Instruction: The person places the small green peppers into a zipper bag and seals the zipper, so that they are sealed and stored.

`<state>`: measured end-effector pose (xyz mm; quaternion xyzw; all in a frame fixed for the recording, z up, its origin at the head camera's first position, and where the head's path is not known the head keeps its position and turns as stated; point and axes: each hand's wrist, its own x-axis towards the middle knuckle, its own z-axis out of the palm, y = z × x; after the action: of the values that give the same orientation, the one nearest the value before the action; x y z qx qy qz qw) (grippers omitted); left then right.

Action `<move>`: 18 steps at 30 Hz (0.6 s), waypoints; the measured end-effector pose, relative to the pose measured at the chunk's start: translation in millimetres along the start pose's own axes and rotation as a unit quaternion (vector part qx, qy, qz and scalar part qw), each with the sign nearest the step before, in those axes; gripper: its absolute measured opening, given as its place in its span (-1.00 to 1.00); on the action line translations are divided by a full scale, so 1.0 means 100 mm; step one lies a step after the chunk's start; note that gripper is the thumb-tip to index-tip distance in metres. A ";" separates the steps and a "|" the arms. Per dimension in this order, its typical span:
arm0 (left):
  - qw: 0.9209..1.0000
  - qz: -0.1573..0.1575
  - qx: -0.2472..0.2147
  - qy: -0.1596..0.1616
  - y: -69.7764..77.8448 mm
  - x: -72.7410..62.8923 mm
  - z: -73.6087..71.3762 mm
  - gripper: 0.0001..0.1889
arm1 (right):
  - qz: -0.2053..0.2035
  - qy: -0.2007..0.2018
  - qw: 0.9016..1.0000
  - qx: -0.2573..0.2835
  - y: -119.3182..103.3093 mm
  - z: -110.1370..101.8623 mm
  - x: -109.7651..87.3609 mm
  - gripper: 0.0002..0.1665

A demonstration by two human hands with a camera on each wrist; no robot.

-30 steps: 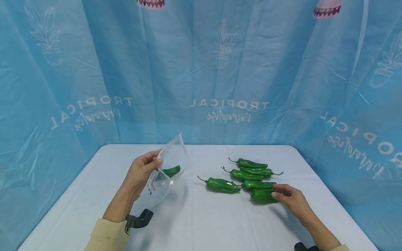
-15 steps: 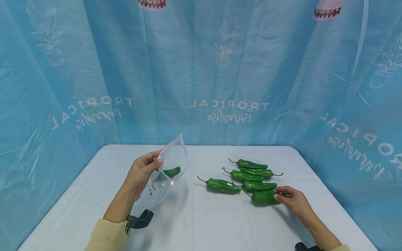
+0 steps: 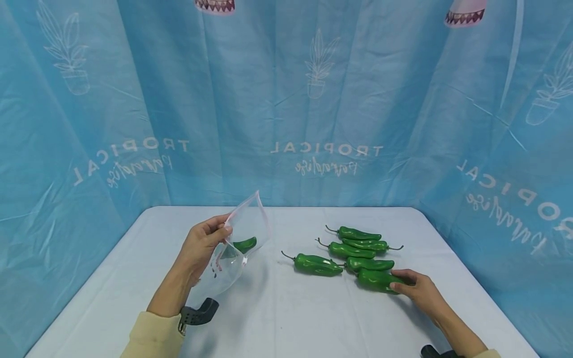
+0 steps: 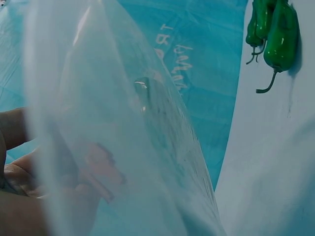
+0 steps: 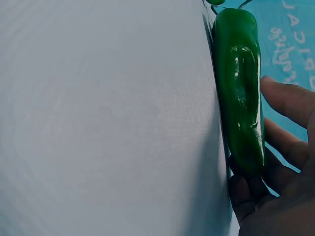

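My left hand (image 3: 210,237) holds up a clear zip bag (image 3: 246,223) by its open mouth; one green pepper (image 3: 245,244) lies inside it. In the left wrist view the bag (image 4: 123,147) fills the frame in front of my fingers (image 4: 19,172). My right hand (image 3: 403,284) grips the blunt end of the nearest green pepper (image 3: 373,279), which lies on the white table (image 3: 286,318). The right wrist view shows that pepper (image 5: 238,88) held between fingers (image 5: 285,101) and thumb.
Several more green peppers lie in a cluster on the table: one apart at the left (image 3: 315,264), others behind (image 3: 369,264), (image 3: 349,249), (image 3: 358,233). A blue printed curtain (image 3: 286,99) closes in the table on three sides.
My right hand's fingers have closed on the nearest pepper's end, and the pepper has turned slightly on the table. The left hand and bag have stayed still.
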<state>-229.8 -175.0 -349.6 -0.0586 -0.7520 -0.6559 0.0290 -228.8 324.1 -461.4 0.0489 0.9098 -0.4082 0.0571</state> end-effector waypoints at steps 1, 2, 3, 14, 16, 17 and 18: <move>1.000 0.002 0.000 -0.001 0.00 0.00 0.00 -0.46 | -0.001 0.001 1.000 0.000 0.00 0.00 0.00 -0.22; 1.000 0.004 0.000 -0.001 0.00 0.00 0.00 -0.46 | -0.003 0.001 1.000 -0.001 0.01 0.00 0.00 -0.22; 1.000 0.005 -0.002 0.000 0.00 0.00 0.00 -0.46 | -0.007 0.000 1.000 -0.004 0.01 0.01 0.00 -0.22; 1.000 0.010 -0.005 0.000 -0.01 0.01 0.00 -0.47 | -0.023 0.004 1.000 -0.016 0.06 0.04 0.03 -0.31; 1.000 0.010 -0.005 0.001 -0.01 0.00 0.00 -0.48 | -0.025 0.005 1.000 -0.016 0.06 0.04 0.03 -0.33; 1.000 0.010 -0.004 0.002 -0.01 0.00 0.00 -0.48 | -0.026 0.006 1.000 -0.016 0.07 0.04 0.03 -0.33; 1.000 0.009 -0.003 0.002 0.00 -0.01 0.00 -0.48 | -0.027 0.007 0.999 -0.017 0.07 0.04 0.03 -0.33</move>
<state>-229.1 -174.8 -350.2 -0.0642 -0.7495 -0.6579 0.0365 -230.4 325.6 -469.6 0.0266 0.9180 -0.3935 0.0407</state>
